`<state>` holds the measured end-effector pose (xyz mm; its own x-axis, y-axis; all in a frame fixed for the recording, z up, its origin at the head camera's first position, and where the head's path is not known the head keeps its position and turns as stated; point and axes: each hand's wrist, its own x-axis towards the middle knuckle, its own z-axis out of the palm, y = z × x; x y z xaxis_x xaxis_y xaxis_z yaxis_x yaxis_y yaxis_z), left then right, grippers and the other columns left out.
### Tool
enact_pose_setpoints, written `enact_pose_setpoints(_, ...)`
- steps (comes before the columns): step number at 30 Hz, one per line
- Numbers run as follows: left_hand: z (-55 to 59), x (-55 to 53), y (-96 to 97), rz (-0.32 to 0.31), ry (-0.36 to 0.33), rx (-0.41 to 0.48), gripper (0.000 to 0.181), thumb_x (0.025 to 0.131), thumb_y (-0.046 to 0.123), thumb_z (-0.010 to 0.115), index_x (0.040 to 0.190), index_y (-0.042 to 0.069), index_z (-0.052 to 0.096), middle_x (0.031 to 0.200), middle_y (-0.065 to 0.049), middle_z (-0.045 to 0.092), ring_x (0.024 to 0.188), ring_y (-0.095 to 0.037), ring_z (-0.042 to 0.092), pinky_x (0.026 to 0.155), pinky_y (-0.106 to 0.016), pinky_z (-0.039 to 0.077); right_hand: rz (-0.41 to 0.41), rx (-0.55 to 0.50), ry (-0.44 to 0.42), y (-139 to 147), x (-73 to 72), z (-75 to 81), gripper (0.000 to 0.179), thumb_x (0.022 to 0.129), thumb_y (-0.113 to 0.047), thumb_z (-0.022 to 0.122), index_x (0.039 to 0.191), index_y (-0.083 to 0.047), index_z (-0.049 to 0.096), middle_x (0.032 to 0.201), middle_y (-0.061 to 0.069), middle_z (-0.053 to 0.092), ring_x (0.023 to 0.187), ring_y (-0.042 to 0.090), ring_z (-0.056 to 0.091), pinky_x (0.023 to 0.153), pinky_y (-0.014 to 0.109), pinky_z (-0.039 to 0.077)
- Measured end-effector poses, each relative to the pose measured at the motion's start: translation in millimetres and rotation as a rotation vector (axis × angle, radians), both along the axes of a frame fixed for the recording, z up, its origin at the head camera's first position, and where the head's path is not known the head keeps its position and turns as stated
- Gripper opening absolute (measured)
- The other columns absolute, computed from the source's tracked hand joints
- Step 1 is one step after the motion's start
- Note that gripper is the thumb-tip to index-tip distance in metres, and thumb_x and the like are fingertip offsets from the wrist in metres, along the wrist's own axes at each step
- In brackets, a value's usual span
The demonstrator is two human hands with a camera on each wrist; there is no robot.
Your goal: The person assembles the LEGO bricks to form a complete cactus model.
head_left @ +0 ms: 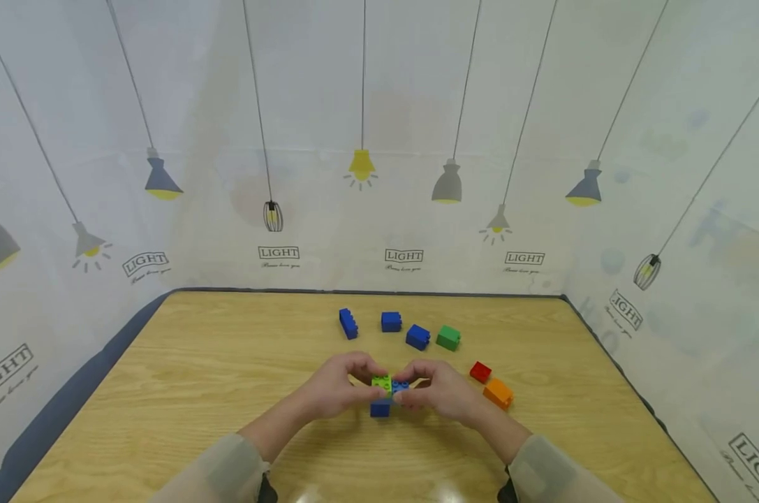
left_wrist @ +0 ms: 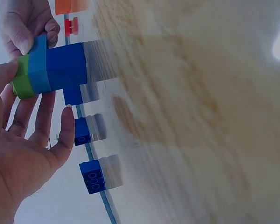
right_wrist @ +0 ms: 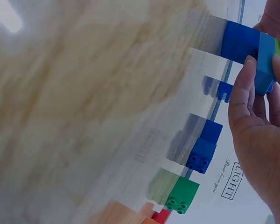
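Observation:
A small stack of toy building bricks stands on the table between both hands. Its base is a dark blue brick (head_left: 380, 409). On that lies a light blue brick (head_left: 401, 385), jutting out to the right, and a lime green brick (head_left: 381, 383) tops the left part. My left hand (head_left: 336, 385) pinches the lime green brick between thumb and fingers, its other fingers spread below in the left wrist view. From the other side, my right hand (head_left: 443, 392) grips the jutting end of the light blue brick. The right fingers partly cover that brick in the head view.
Behind the stack lie a long blue brick (head_left: 348, 324), two more blue bricks, one (head_left: 391, 322) in the middle and one (head_left: 418, 337) further right, and a green brick (head_left: 448, 338). A red brick (head_left: 480, 372) and an orange brick (head_left: 498, 393) lie beyond the right hand.

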<state>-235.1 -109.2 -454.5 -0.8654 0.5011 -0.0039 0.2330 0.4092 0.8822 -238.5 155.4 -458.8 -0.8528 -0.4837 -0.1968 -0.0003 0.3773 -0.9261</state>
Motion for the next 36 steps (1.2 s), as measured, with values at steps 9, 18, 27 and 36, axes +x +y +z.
enact_pose_setpoints(9, 0.4, -0.4, 0.9, -0.019, -0.004, -0.011, 0.020, 0.100, 0.027, 0.084, 0.118, 0.023, 0.079, 0.122, 0.004, 0.075, 0.111, -0.017, 0.068, 0.091, -0.036, 0.060, 0.002, -0.011, -0.005, 0.8, 1.5, -1.2, 0.028, 0.101, -0.026, 0.083, 0.123, -0.011, 0.075, 0.124, 0.010, 0.071, 0.096, 0.023, 0.072, 0.087, 0.034, 0.066)
enact_pose_setpoints(18, -2.8, 1.1, -2.2, -0.038, 0.001, 0.010, 0.021, 0.102, 0.029, 0.082, 0.121, 0.023, 0.077, 0.124, 0.002, 0.074, 0.115, -0.018, 0.068, 0.092, -0.040, 0.065, 0.014, -0.012, 0.010, -0.3, 2.3, -0.6, 0.028, 0.101, -0.025, 0.083, 0.124, -0.010, 0.075, 0.123, 0.010, 0.071, 0.093, 0.022, 0.072, 0.086, 0.037, 0.066)
enact_pose_setpoints(27, -1.8, 0.7, -3.6, -0.055, 0.017, 0.008, 0.025, 0.102, 0.030, 0.081, 0.126, 0.023, 0.078, 0.125, 0.002, 0.074, 0.115, -0.018, 0.068, 0.091, -0.036, 0.064, 0.019, -0.027, 0.012, -0.5, 0.7, -2.1, 0.029, 0.101, -0.024, 0.083, 0.125, -0.009, 0.075, 0.123, 0.010, 0.070, 0.093, 0.022, 0.073, 0.086, 0.037, 0.067)
enact_pose_setpoints(36, -0.3, 0.2, -4.6, -0.062, 0.021, 0.011, 0.031, 0.102, 0.030, 0.081, 0.131, 0.019, 0.077, 0.129, 0.001, 0.074, 0.117, -0.018, 0.068, 0.093, -0.036, 0.063, 0.010, -0.028, 0.014, -0.4, 1.5, 0.2, 0.029, 0.101, -0.023, 0.083, 0.125, -0.009, 0.075, 0.123, 0.011, 0.070, 0.093, 0.021, 0.073, 0.086, 0.038, 0.067)
